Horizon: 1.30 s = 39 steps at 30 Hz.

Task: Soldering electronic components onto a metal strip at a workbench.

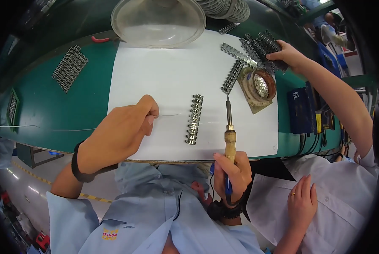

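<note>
My left hand (117,131) is closed in a pinch on a thin solder wire (169,115). A short end of it pokes out to the right, and a long tail runs off left. My right hand (233,175) grips the tan handle of a soldering iron (230,142), whose tip points away from me. Between both hands a strip of small metal parts (194,120) lies on the white sheet (155,76), touched by neither. Just beyond the iron's tip lies another strip (232,76), close to a round brown holder (270,91) with crumpled shiny metal inside.
A co-worker's hand (287,57) at the right is on a pile of dark strips (257,48). A clear dome (159,25) and a coiled hose (225,8) stand at the back. A blue box (301,110) with cables sits right; a panel of parts (71,67) lies left.
</note>
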Available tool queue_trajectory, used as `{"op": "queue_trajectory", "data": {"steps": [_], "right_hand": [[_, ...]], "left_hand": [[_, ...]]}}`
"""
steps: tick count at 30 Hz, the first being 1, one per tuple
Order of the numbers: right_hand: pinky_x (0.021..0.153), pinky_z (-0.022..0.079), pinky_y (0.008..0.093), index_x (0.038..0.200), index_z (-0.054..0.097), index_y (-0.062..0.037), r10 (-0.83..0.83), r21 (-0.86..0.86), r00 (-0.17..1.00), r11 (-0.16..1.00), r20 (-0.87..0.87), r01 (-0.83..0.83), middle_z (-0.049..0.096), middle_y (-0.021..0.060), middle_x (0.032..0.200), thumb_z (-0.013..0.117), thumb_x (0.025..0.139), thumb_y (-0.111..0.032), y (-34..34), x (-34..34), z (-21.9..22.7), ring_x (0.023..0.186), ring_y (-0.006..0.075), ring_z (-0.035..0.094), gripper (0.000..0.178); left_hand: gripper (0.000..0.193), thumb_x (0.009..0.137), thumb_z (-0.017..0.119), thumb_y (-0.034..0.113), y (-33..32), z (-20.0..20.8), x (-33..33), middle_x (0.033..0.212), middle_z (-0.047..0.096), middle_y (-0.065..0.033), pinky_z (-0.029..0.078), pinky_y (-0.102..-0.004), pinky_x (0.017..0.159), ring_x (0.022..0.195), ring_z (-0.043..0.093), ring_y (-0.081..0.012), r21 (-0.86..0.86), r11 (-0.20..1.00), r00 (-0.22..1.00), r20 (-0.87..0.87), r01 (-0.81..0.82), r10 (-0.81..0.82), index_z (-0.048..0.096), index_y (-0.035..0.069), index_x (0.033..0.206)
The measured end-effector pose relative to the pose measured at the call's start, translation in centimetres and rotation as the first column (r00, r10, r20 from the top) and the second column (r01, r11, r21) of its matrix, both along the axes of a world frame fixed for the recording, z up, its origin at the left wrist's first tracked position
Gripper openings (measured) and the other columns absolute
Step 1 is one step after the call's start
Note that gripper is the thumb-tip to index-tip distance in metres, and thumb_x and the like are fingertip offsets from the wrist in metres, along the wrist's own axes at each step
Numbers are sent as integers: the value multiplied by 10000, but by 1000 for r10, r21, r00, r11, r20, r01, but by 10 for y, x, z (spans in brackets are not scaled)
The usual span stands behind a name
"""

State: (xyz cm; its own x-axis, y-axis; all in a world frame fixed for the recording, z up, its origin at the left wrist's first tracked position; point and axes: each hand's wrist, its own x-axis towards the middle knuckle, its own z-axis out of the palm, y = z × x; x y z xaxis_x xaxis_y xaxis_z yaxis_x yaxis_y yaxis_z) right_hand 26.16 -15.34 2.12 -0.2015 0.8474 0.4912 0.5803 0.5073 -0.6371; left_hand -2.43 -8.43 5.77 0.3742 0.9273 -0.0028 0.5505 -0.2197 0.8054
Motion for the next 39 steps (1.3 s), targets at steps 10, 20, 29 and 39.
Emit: {"op": "queue_trajectory", "data": {"steps": [10, 20, 29, 39], "right_hand": [[551, 443, 281, 1097, 695, -18, 14, 3, 1000, 1000, -3, -14, 629, 128, 804, 648, 857, 111, 15, -4, -16, 627, 199, 568, 276], [551, 459, 270, 1169, 668, 33, -38, 89, 987, 995, -154, 52, 630, 102, 762, 655, 882, 63, 42, 2, -10, 606, 166, 571, 289], [515, 462, 259, 1250, 546, 41, -482, 36, 796, 847, -366, 530, 646, 121, 736, 600, 1015, -179, 47, 43, 8, 565, 143, 573, 326], [531, 472, 262, 1248, 556, 26, -389, -100, 797, 916, -463, 389, 641, 161, 839, 602, 1023, -206, 38, 20, -6, 547, 149, 571, 326]], "left_hand": [[89, 974, 599, 57, 19, -5, 15, 667, 539, -122, 362, -370, 549, 565, 510, -264, -29, 998, 998, -23, 56, -56, 524, 20, 944], [88, 928, 667, 43, 33, 9, 23, 618, 463, -49, 316, -318, 525, 544, 432, -150, -49, 995, 996, 16, 87, -87, 584, 20, 912], [63, 887, 681, -22, 59, -4, 58, 661, 444, -19, 275, -252, 533, 572, 353, -64, 108, 994, 979, 201, 20, -41, 626, 3, 904], [88, 831, 709, -24, 56, -3, 37, 645, 473, -33, 319, -280, 521, 534, 395, -122, -46, 999, 999, 38, -1, 3, 668, 42, 873]]}}
